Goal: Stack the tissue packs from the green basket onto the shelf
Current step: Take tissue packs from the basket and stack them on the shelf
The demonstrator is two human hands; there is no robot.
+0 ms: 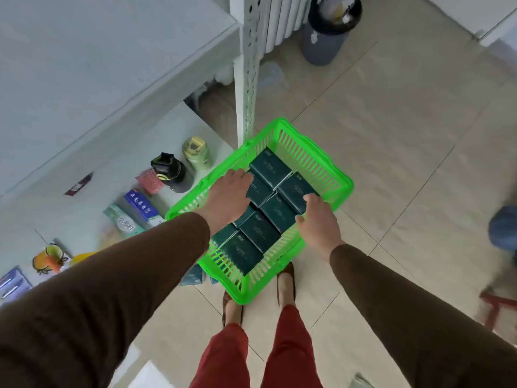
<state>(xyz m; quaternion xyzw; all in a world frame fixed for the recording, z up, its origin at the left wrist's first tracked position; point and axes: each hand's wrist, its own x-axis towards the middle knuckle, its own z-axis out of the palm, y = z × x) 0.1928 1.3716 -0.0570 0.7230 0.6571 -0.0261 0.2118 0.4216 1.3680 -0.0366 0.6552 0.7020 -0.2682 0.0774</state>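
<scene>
Nearest: red trouser legs [288, 348] and two brown shoes [286, 284] on the beige tiled floor [391, 163], toes just under the near end of the bright green slatted plastic basket [316, 166]. A couple of teal packs [193, 275] lie on the floor by the basket's near-left corner, partly hidden. Both arms in brown sleeves [126, 275] reach fwd over the basket.

Left hand [226, 194]: fingers curled down over the left row of dark green rectangular tissue packs [263, 236]; grip looks closed on one pack, though the fingertips are hidden. Right hand [319, 219]: thumb and fingers clasp the edge of a pack in the right row, grip wrapped round it. Packs fill the basket in two rows, directly under and between both hands.

Left of basket, the white metal shelf [98, 88] w/ perforated upright post [246, 79]; lower level holds a black bottle [170, 175], pale green bottle [197, 152], boxed goods [140, 211], an orange-print item [49, 259]. Farther back: white radiator [282, 21] and grey bin w/ black liner [327, 32]. Far right edge: blue blurred shape [503, 228], red stool leg [498, 303].
</scene>
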